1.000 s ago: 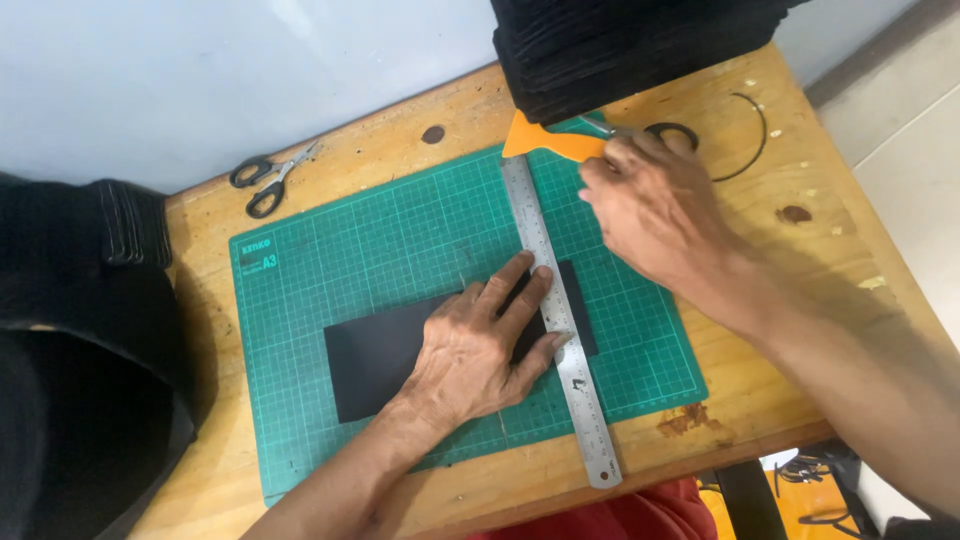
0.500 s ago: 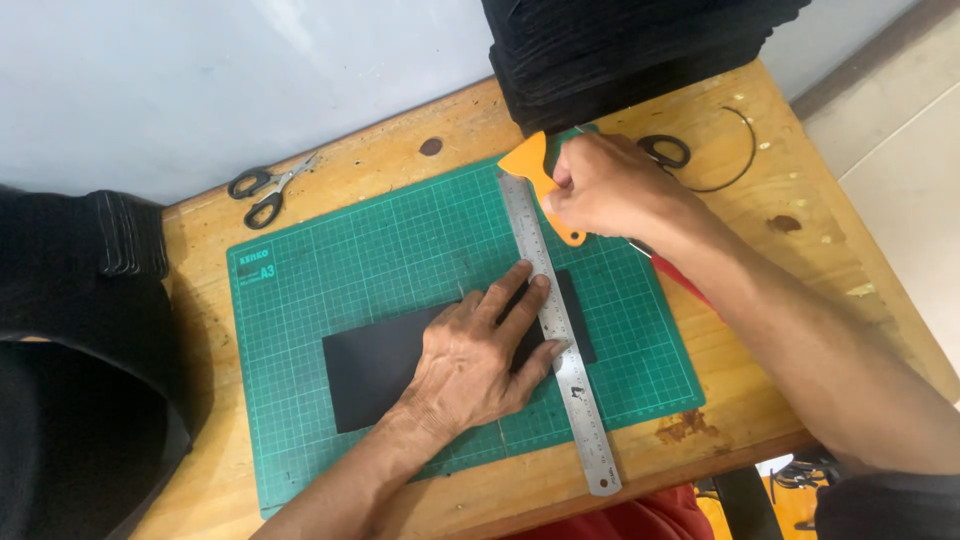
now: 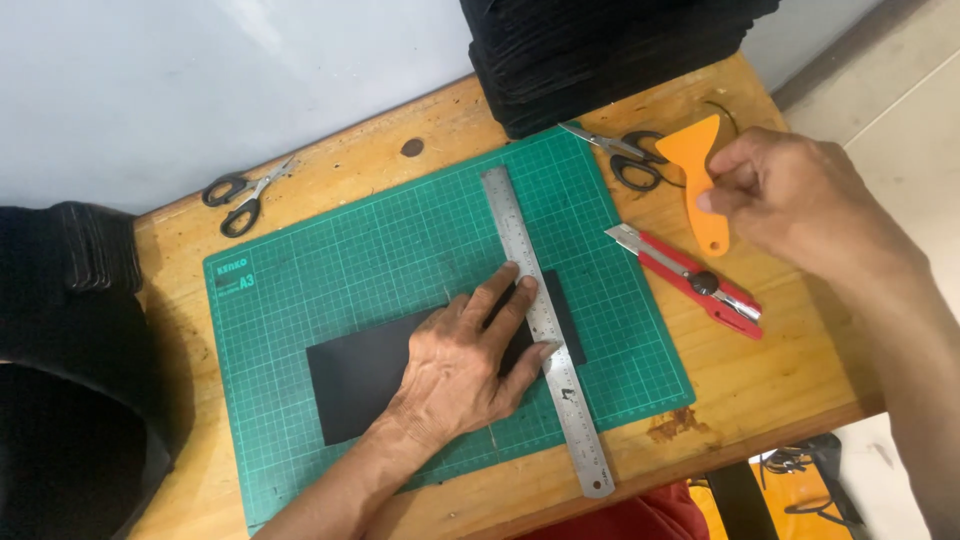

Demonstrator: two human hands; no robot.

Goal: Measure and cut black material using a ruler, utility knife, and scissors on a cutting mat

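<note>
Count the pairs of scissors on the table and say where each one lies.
2. One pair of scissors lies on the bare wood left of the green cutting mat. The other scissors lie at the mat's top right corner, beside the orange scraper. Others may be hidden.

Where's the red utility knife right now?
In the head view, the red utility knife lies on the wooden table just right of the green cutting mat, below the orange scraper.

I see bright, even daylight and a sharp frame. Soft shadow under the left hand (image 3: 455, 375); black stack (image 3: 600, 50) at top crushed, no detail. Mild glare on the steel ruler (image 3: 540, 320).
</note>
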